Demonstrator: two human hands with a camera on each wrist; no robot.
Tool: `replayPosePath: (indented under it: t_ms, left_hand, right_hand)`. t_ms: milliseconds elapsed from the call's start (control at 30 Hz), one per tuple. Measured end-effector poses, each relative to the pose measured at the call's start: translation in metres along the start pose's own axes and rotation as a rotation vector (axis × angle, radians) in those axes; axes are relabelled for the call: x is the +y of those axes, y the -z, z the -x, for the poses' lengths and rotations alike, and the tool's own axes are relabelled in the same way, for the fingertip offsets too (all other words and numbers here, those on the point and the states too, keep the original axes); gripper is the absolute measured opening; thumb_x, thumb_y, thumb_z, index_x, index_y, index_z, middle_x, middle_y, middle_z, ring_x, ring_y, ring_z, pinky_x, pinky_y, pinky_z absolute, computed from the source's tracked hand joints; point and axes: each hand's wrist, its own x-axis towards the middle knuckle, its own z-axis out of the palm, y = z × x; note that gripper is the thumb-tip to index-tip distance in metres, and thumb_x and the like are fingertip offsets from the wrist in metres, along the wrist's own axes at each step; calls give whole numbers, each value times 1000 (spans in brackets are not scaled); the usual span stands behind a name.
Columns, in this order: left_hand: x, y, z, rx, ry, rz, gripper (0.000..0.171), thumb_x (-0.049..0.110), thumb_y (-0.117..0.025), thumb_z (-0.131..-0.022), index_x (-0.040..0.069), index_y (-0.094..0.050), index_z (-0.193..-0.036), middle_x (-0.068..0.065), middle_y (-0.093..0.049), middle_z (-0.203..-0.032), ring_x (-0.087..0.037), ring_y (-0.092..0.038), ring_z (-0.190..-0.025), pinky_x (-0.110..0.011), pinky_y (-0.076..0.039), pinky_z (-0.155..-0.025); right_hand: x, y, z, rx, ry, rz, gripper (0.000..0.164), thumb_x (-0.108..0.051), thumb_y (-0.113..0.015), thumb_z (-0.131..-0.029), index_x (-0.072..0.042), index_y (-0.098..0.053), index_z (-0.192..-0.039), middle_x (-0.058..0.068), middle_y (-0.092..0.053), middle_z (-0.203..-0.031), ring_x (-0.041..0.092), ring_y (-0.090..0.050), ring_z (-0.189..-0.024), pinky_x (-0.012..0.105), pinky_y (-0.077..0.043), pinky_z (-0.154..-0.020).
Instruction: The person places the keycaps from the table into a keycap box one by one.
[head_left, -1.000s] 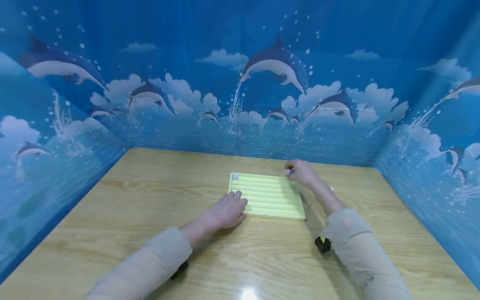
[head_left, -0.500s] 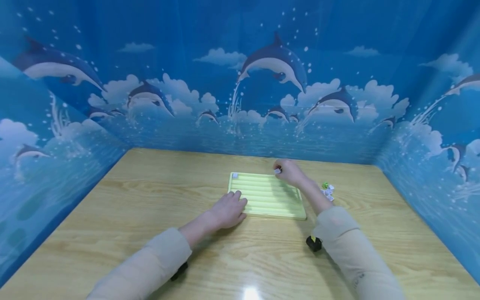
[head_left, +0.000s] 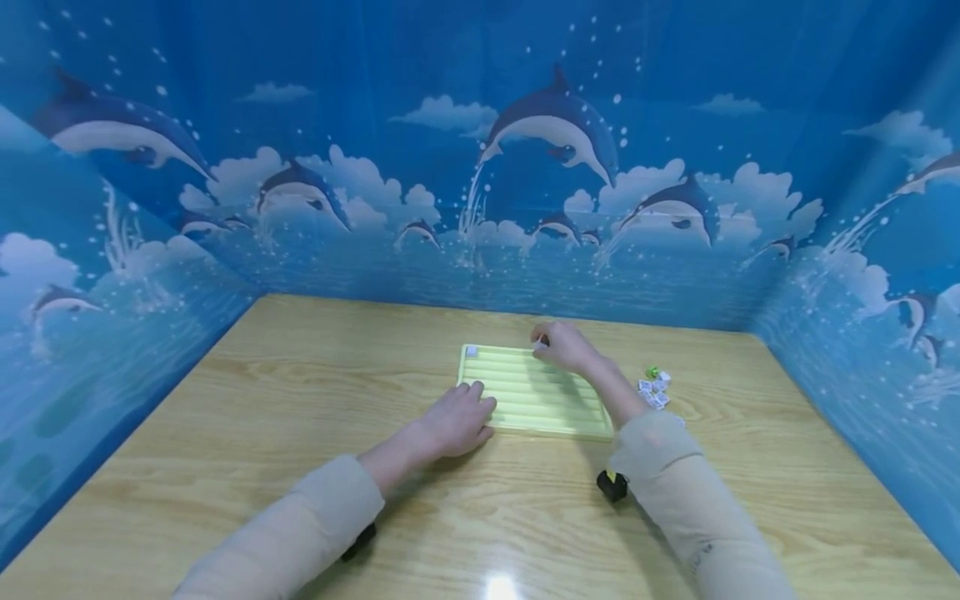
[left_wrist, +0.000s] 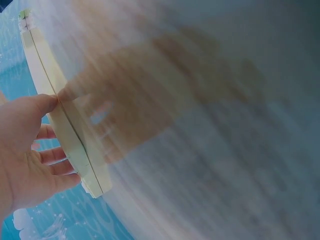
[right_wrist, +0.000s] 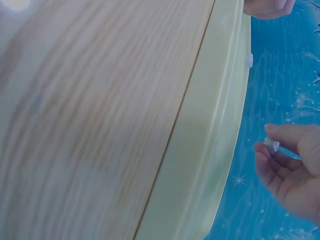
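While the left hand (head_left: 457, 419) rests on the near left corner of the pale-green ridged tray (head_left: 532, 407), fingers loosely extended, the right forearm (head_left: 617, 390) slants across the tray's right end, its hand (head_left: 566, 347) (fingertips toward the left) pinching a small white block (right_wrist: 271, 145) above the far edge.

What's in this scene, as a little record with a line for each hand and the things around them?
Left hand: holds the near left corner of the tray
Right hand: pinches a small white piece near the tray's far edge
Tray: pale green, ridged; one pale block in its far left corner
Loose pieces: white ones and a green one, on the table right of the tray
Backdrop: blue, printed with dolphins
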Motion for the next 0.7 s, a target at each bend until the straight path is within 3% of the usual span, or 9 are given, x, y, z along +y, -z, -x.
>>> replayPosePath:
  t_ms: [167, 367, 533, 700]
  left_hand:
    - [-1, -1, -2, 31, -8, -5, 25, 31, -61, -88, 8, -56, -97, -9, -49, -94, -22, -50, -84, -33, -46, -74]
    - [-1, -2, -4, 33, -4, -24, 24, 30, -61, -88, 8, -57, -96, -9, -49, -93, -22, -50, -84, -33, -46, -74]
    - [-1, -2, -4, 24, -7, -28, 24, 31, -60, -89, 9, -56, -96, -8, -49, -93, -22, -50, -85, -33, -46, -75]
    - [-1, -3, -4, 21, 2, -16, 24, 31, -60, -88, 8, -57, -96, -9, -50, -94, -23, -51, -86, -34, -46, -77]
  right_hand:
    - [-4, -3, -4, -5, -5, -35, 24, 1, -55, -86, 5, -63, -109, 15, -64, -98, 24, -60, -85, 35, -50, -73]
    - [-11, -5, -8, -34, -54, -111, 28, 5, -48, -89, 7, -59, -115, 17, -65, -91, 19, -61, -72, 30, -51, -64]
    - [-15, -8, -11, -46, -83, -135, 29, 3, -52, -88, 5, -60, -115, 11, -63, -84, 18, -58, -69, 28, -50, -62]
    - [-18, -15, -18, -43, -112, -190, 27, 3, -55, -87, 5, -60, -113, 15, -62, -96, 19, -62, -72, 28, -53, -63]
